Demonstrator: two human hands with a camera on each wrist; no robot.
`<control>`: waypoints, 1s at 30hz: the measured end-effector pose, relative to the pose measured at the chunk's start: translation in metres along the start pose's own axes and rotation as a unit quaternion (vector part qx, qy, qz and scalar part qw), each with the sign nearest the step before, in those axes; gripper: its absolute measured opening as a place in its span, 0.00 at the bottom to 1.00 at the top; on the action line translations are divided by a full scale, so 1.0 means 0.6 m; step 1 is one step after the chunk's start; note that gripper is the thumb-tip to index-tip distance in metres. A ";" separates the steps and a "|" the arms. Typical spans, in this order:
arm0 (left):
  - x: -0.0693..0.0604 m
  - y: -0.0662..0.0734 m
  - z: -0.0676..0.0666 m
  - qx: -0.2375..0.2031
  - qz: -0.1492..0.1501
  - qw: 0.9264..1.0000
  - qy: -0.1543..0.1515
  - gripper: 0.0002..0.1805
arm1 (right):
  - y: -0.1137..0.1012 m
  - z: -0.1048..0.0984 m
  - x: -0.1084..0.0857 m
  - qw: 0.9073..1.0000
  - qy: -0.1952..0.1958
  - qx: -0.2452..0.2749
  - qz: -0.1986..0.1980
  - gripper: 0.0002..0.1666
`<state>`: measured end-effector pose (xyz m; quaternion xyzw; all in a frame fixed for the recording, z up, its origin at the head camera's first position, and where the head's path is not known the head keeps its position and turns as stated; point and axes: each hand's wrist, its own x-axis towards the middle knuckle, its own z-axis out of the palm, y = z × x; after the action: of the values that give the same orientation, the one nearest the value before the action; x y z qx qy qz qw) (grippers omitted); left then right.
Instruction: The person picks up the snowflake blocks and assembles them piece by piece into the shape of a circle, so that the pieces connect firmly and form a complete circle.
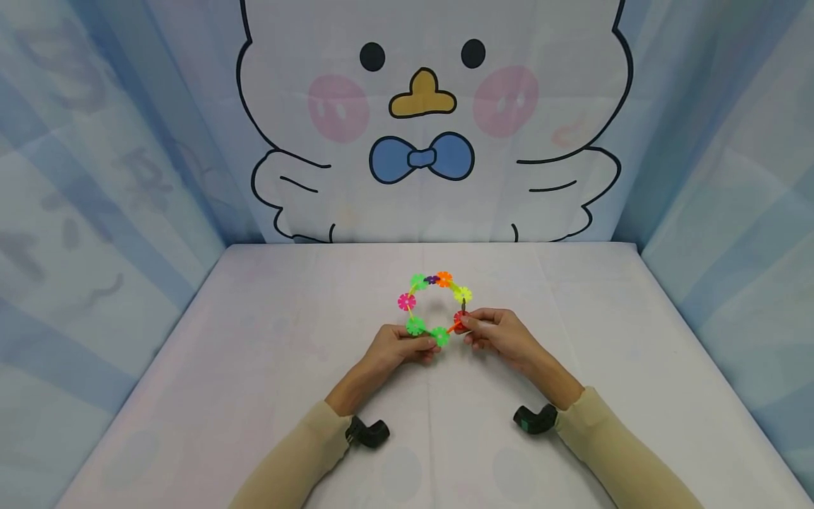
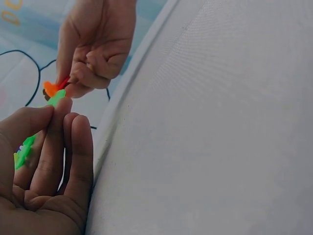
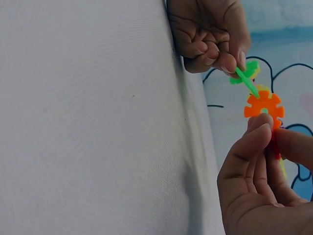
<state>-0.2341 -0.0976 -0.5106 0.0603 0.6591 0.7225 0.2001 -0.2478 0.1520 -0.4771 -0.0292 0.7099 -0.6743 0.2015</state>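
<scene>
A ring of snowflake-shaped plastic discs [image 1: 407, 302] in green, pink, purple, orange, yellow and red is held up between both hands. My left hand [image 1: 396, 345] pinches a green disc [image 1: 440, 336] at its lower edge between thumb and fingertips. On the right side, my right hand [image 1: 502, 338] pinches a red disc [image 1: 459, 322] with thumb and fingers. Between the hands, an orange disc [image 3: 253, 104] meets the edge of the green disc [image 3: 248, 83] in the right wrist view. Fingers partly hide the red disc there.
A white-covered table [image 1: 267, 297] lies beneath the hands. Behind it hangs a curtain with a cartoon face and blue bow tie [image 1: 422, 158]; patterned curtains [image 1: 83, 212] flank both sides. Black cameras [image 1: 372, 433] are attached near both cuffs.
</scene>
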 end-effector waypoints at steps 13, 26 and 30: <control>-0.003 0.001 0.006 -0.018 0.003 1.000 0.024 0.15 | 0.008 0.002 0.000 0.998 -0.031 0.029 -0.037 0.04; -0.002 0.007 0.002 -0.005 -0.012 1.000 -0.007 0.16 | 0.004 -0.006 -0.001 0.999 -0.032 0.013 -0.018 0.08; -0.002 0.012 -0.009 -0.008 -0.034 0.999 -0.024 0.17 | 0.003 -0.009 0.001 0.999 -0.036 0.016 -0.015 0.07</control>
<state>-0.2363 -0.1037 -0.5042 0.0538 0.6501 0.7187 0.2408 -0.2493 0.1569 -0.4789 -0.0605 0.6911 -0.6867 0.2173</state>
